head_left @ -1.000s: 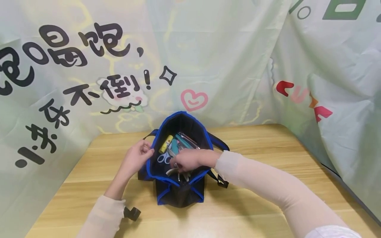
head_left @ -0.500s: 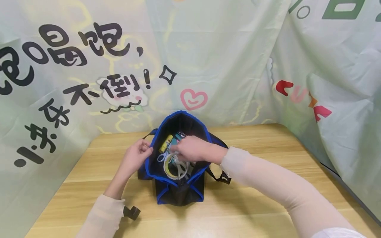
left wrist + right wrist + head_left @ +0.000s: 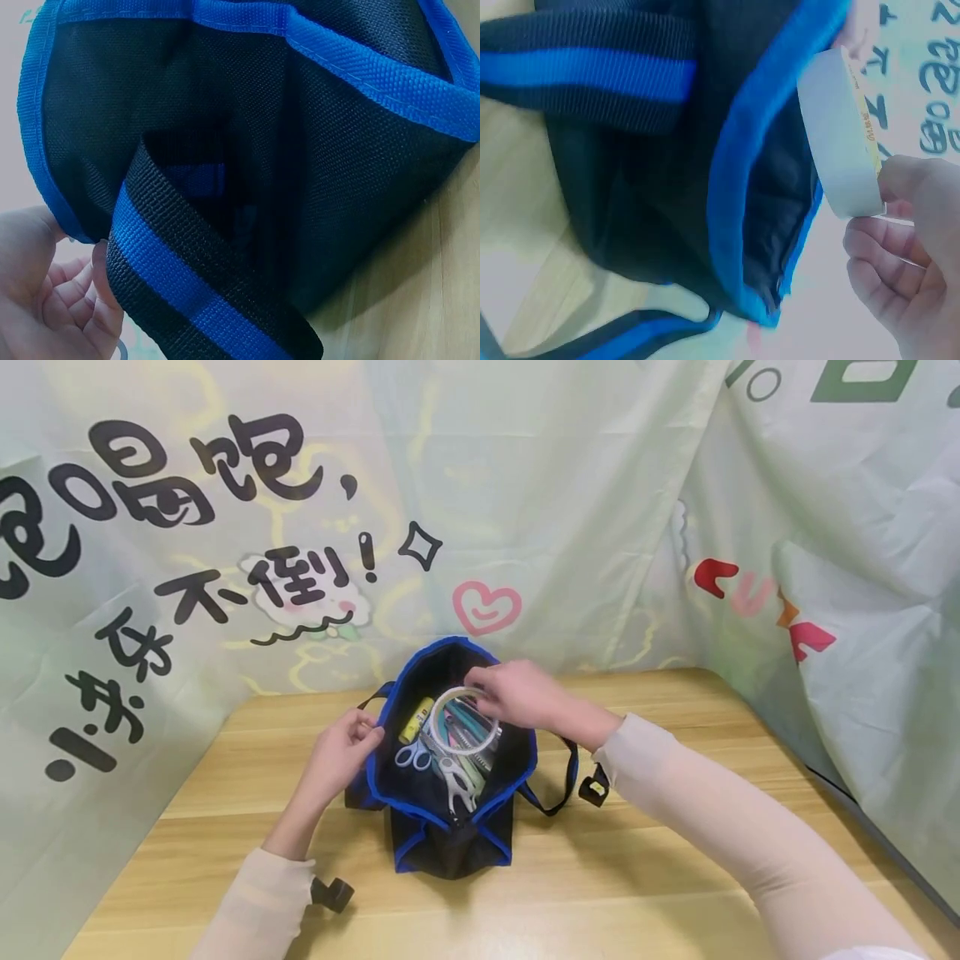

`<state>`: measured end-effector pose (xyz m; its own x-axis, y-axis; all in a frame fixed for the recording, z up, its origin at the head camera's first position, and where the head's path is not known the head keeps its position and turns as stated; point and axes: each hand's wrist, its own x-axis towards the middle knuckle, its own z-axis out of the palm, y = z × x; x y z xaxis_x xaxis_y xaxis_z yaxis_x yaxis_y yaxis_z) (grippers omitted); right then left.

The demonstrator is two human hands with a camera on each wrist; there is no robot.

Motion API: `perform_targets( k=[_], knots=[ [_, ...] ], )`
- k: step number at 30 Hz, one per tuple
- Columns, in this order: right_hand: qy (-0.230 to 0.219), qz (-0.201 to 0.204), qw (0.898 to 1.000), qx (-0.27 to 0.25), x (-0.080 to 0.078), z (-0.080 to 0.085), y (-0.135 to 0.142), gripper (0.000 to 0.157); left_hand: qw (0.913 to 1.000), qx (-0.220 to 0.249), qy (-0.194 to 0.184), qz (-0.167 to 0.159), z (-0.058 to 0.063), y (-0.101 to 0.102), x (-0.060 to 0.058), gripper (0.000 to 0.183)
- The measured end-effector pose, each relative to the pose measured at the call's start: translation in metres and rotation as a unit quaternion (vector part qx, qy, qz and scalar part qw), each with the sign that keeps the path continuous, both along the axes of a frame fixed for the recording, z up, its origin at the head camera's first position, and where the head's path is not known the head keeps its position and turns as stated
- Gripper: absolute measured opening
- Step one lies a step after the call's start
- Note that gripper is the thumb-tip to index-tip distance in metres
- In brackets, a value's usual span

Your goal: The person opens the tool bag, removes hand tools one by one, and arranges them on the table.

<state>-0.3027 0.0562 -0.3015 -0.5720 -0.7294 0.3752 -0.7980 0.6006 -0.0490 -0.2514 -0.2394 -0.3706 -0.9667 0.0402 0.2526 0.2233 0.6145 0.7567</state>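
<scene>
A black fabric bag (image 3: 453,850) with blue edging stands with its mouth towards me. My left hand (image 3: 347,756) pinches the left rim between thumb and fingers; the left wrist view shows that hand (image 3: 64,289) at the blue trim. Over the bag's mouth, my right hand (image 3: 525,695) grips a white roll of tape (image 3: 840,139) by its edge. Inside lie a yellow glue stick (image 3: 416,722), light-blue-handled scissors (image 3: 414,756), white-handled scissors (image 3: 459,783) and several pen-like items, partly seen through the tape's ring.
Wood-grain table (image 3: 637,877) surrounds the bag. Strap handles (image 3: 566,777) stick out at its sides. Printed cloth (image 3: 585,527) hangs behind and to the right. A black wrist mount (image 3: 332,895) sits by my left sleeve.
My right hand has come up from inside the bag with the roll of tape, moving up and right. The white-handled scissors are now uncovered. The left hand stays at the rim.
</scene>
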Motion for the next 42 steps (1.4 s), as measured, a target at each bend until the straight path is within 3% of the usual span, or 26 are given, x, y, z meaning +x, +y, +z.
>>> perform_targets(
  k=[8,16,27,42],
  knots=[
    [-0.056,-0.073,0.994,-0.061,-0.006,0.004,0.045,0.029,1.0000,0.007,0.002,0.006,0.001,-0.001,0.000,0.016],
    [-0.110,-0.138,0.974,-0.141,-0.009,-0.005,0.090,0.028,0.9971,0.032,0.011,0.068,0.000,-0.012,0.003,0.018],
    [-0.132,-0.204,0.958,-0.155,-0.013,-0.024,0.132,0.027,0.9920,0.038,0.025,0.118,-0.002,-0.039,0.015,0.019],
    [-0.183,-0.264,0.933,-0.162,-0.007,-0.068,0.167,0.030,0.9954,-0.014,0.011,0.094,0.001,-0.058,0.027,0.018]
  ],
)
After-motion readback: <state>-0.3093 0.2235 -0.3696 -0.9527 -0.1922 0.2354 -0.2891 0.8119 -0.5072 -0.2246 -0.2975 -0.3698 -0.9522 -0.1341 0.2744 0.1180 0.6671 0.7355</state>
